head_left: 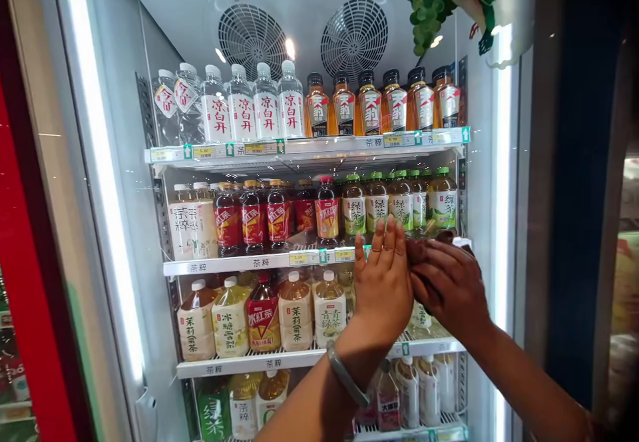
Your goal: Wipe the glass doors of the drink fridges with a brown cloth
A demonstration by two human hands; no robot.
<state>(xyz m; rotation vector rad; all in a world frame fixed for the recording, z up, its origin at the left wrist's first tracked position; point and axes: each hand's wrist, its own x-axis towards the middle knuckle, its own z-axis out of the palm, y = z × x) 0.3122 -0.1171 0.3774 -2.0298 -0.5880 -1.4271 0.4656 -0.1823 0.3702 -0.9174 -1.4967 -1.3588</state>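
My left hand (384, 275), with a grey-green bangle (345, 372) on its wrist, is raised before the drinks cooler, its fingers stretched upward and its palm turned away from me. Close beside it, my right hand (449, 279) has bent fingers pressed together and pointing left. Something dark shows at those fingertips; whether it is a held thing or a reflection, I cannot make out. Behind the hands stand green tea bottles (354, 206) on the second shelf. The hands hide part of the third shelf's right side.
Clear water bottles (215, 109) and amber drink bottles (369, 106) line the top shelf. Red-labelled tea bottles (252, 216) stand on the second, larger tea bottles (263, 315) lower down. Bright light strips (102, 182) run along both sides. A bird decoration (482, 2) hangs top right.
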